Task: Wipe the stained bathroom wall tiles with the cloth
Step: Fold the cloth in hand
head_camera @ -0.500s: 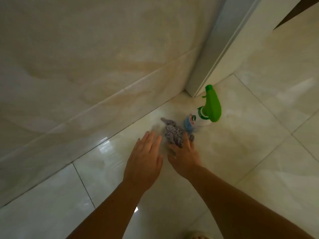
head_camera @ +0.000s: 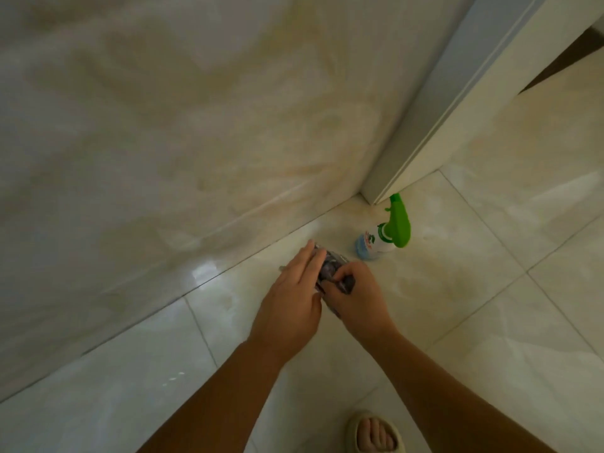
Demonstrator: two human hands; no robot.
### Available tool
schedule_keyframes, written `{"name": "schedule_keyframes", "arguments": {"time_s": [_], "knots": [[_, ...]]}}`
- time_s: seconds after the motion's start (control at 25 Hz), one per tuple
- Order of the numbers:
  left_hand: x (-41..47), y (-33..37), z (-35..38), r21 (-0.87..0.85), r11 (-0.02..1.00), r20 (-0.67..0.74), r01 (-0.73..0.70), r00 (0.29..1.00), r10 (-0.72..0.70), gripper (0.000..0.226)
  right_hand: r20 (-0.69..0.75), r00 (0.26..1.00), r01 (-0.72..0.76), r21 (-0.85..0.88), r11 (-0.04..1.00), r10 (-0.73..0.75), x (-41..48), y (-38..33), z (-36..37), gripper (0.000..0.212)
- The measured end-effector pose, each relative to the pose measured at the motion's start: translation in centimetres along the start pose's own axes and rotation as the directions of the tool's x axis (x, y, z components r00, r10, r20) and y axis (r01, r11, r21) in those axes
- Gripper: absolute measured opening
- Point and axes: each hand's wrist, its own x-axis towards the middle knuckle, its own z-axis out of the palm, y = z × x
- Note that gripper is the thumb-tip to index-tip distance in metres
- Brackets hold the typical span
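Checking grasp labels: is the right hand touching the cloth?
Touching. The head view shows the right hand with fingers curled over the cloth, pinching it above the floor.

Glossy marble-look wall tiles (head_camera: 170,132) in cream and beige carry dull yellowish smears that break their sheen; the floor tiles (head_camera: 490,322) are the same polished ceramic, smooth and pale, mirroring a bright patch of light near the foot of the wall, with thin matt grout lines between them; the cloth (head_camera: 331,266) is a soft, crumpled grey-purple fabric, matt and faintly patterned; the spray bottle (head_camera: 376,241) has a smooth white plastic body with a printed label, topped by a shiny green plastic trigger head (head_camera: 401,225); the door frame (head_camera: 434,132) looks smooth and painted white, with a satin finish; the slipper (head_camera: 366,416) is matt beige, foam or rubber, unclear which.
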Motion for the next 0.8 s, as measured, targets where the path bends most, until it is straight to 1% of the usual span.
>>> {"name": "schedule_keyframes", "arguments": {"time_s": [0.08,0.2,0.32,0.4,0.48,0.56,0.64,0.72,0.8], "knots": [[-2.4,3.9,-6.5,-0.089,0.996,-0.01,-0.003,1.0,0.002,0.076,0.038,0.999,0.013,0.163,0.987,-0.019,-3.7,-7.3,-3.3,0.023],[-6.1,10.1,-18.6,-0.166,0.986,-0.083,-0.002,0.996,-0.012,0.077,0.11,0.986,0.09,0.256,0.962,-0.121,-9.5,-20.0,-9.1,0.032],[-10.1,17.4,-32.0,-0.131,0.991,-0.163,-0.009,0.986,-0.012,0.065,0.2,0.958,0.13,0.334,0.934,-0.205,-15.7,-32.9,-14.1,0.032],[-13.2,22.2,-40.6,-0.112,0.993,-0.222,-0.033,0.975,0.007,0.056,0.199,0.938,0.19,0.392,0.9,-0.285,-19.7,-40.9,-16.9,0.028],[-16.6,26.5,-48.1,-0.08,0.993,-0.298,-0.083,0.953,0.056,0.05,0.202,0.908,0.258,0.42,0.87,-0.367,-23.5,-48.0,-19.2,0.029],[-20.3,30.3,-55.0,-0.013,0.99,-0.376,-0.14,0.918,0.125,0.044,0.206,0.878,0.322,0.416,0.851,-0.433,-27.5,-54.7,-21.2,0.032],[-23.4,33.6,-60.7,0.032,0.982,-0.465,-0.184,0.867,0.178,0.036,0.221,0.831,0.389,0.427,0.817,-0.511,-30.9,-60.3,-22.8,0.034],[-26.3,36.5,-65.8,0.04,0.982,-0.569,-0.186,0.803,0.175,0.028,0.227,0.791,0.45,0.414,0.792,-0.568,-33.8,-64.9,-24.0,0.033],[-28.8,38.7,-69.6,0.014,0.987,-0.658,-0.159,0.742,0.129,0.015,0.236,0.751,0.52,0.365,0.772,-0.617,-36.3,-68.6,-24.6,0.027]]}}
